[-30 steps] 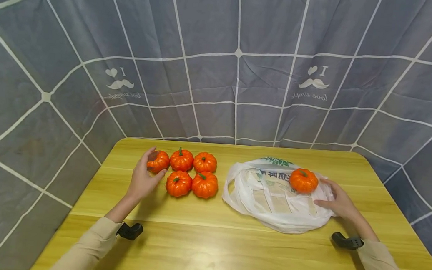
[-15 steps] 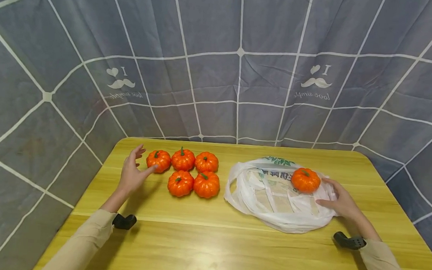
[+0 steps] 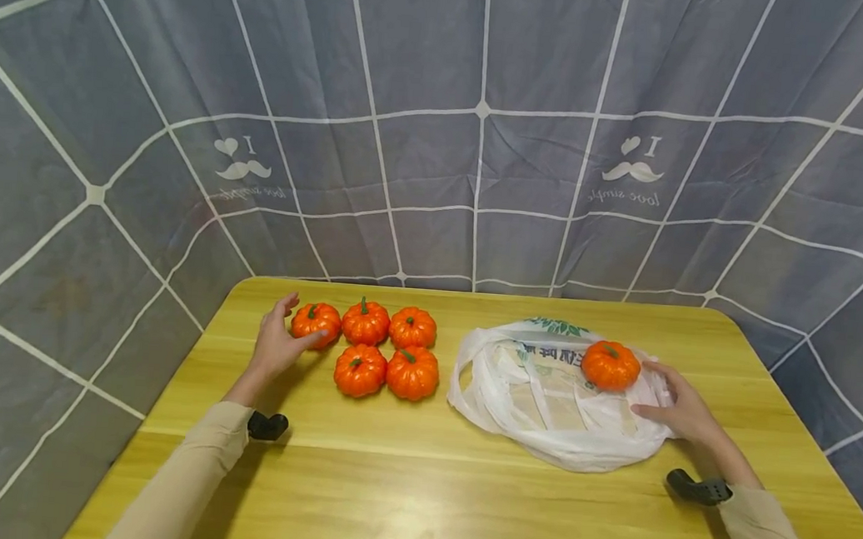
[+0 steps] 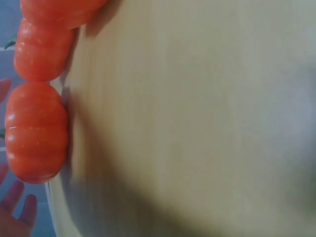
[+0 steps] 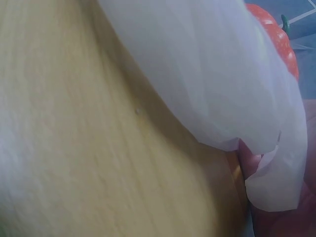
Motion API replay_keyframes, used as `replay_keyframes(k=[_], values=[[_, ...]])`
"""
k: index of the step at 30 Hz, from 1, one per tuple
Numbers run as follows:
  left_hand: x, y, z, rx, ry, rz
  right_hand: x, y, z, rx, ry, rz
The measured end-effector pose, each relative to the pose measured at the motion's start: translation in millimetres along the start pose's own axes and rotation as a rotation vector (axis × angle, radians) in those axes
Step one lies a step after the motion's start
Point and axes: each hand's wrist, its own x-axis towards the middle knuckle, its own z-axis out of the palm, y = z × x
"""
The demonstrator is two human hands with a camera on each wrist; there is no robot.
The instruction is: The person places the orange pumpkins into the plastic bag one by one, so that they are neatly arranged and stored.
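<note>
My left hand (image 3: pixel 278 344) is at the leftmost small orange pumpkin (image 3: pixel 316 325), its fingers beyond the pumpkin's left side and its thumb across the front. In the left wrist view, spread fingertips (image 4: pixel 28 210) show a gap to that pumpkin (image 4: pixel 37 133). At the right, my right hand (image 3: pixel 681 404) holds the edge of a crumpled white plastic bag (image 3: pixel 569 446), thumb on top. Its plastic (image 5: pixel 207 74) drapes over part of the hand in the right wrist view, hiding some fingers. Another orange pumpkin (image 3: pixel 610 366) with a green stem rests on the bag.
Several more pumpkins stand close together beside the leftmost one, including one at the back (image 3: pixel 365 323) and one at the front (image 3: pixel 412 374). They sit on a yellow wooden table (image 3: pixel 400 501). A grey checked curtain (image 3: pixel 424 160) hangs behind its far edge.
My left hand drew back left from the leftmost pumpkin, then moved right to it again. That pumpkin's stem came into sight as the hand withdrew. My right hand stayed at the bag.
</note>
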Motion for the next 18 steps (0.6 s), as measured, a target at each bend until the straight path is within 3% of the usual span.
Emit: replay_keyframes(k=[8, 18], values=[[7.7, -6.5, 3.4, -0.133, -0.038, -0.096, 1, 2, 1, -0.017, -0.007, 0.02], [8.3, -13.4, 6.7, -0.145, -0.066, -0.178, 1, 3, 2, 0.0, -0.002, 0.019]])
